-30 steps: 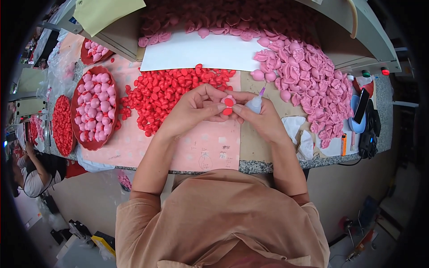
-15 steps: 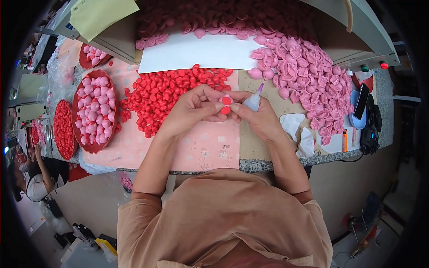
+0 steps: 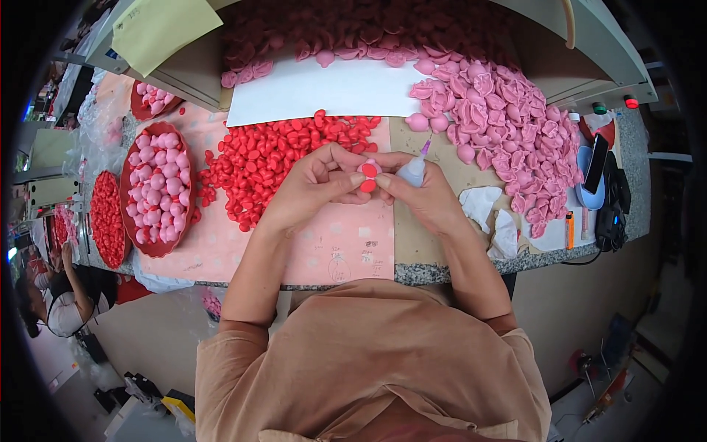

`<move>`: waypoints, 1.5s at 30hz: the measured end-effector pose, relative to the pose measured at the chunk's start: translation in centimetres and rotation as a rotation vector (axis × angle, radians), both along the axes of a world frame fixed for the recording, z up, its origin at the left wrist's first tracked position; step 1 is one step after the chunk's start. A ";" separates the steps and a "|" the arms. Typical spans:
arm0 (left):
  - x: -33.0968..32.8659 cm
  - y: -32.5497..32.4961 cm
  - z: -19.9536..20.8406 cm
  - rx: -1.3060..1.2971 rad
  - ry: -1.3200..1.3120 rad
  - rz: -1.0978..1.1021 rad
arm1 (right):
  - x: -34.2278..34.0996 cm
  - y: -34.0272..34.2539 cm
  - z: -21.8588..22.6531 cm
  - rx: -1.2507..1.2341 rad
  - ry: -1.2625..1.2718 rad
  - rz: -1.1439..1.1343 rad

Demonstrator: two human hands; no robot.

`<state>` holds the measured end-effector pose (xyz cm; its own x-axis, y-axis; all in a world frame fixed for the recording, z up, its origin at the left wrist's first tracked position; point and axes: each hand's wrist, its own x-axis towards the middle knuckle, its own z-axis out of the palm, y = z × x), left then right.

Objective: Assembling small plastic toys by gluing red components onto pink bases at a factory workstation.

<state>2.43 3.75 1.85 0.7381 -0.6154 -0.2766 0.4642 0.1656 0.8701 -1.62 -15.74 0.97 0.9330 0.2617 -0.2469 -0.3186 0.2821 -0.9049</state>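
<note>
My left hand [image 3: 318,177] is closed on a small pink-and-red piece [image 3: 369,171], pinched between thumb and fingers. Two red ovals face up on the piece, one beyond the other, with a bit of pink behind them. Against it, from the right, press the thumb and fingers of my right hand [image 3: 431,193]. Held in that same hand is a small translucent squeeze bottle [image 3: 413,172], its purple needle tip pointing up and away. Just beyond my left hand spreads a heap of small glossy red pieces [image 3: 258,158].
Pink shell-like pieces [image 3: 501,125] are heaped at the right and back, beside a white sheet [image 3: 317,92]. A red basket [image 3: 184,214] of pink-and-red pieces stands left. Crumpled white tissue [image 3: 480,202], an orange lighter [image 3: 569,230] and a phone [image 3: 596,163] lie right. Another person [image 3: 62,298] sits far left.
Both hands have shifted very slightly left with the piece and the bottle. The whole view has moved a little too; the grips look the same.
</note>
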 end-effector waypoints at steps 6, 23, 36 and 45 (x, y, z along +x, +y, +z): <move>-0.1 -0.1 0.4 0.006 0.022 0.010 | -0.1 0.0 0.1 -0.006 -0.008 -0.004; -0.4 -0.6 -0.8 -0.082 0.059 0.066 | 0.2 0.2 0.3 0.065 0.072 -0.038; -0.6 -0.9 -1.1 -0.075 -0.008 0.084 | 0.0 0.0 0.6 0.100 0.066 -0.015; -1.1 -1.6 -0.3 -0.074 -0.141 0.070 | 0.0 0.1 0.4 0.003 0.074 -0.047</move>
<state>1.35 2.18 1.57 0.8081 -0.5759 -0.1234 0.3238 0.2594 0.9099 -1.58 -15.62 1.34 0.9236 0.2190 -0.3146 -0.3707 0.3014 -0.8785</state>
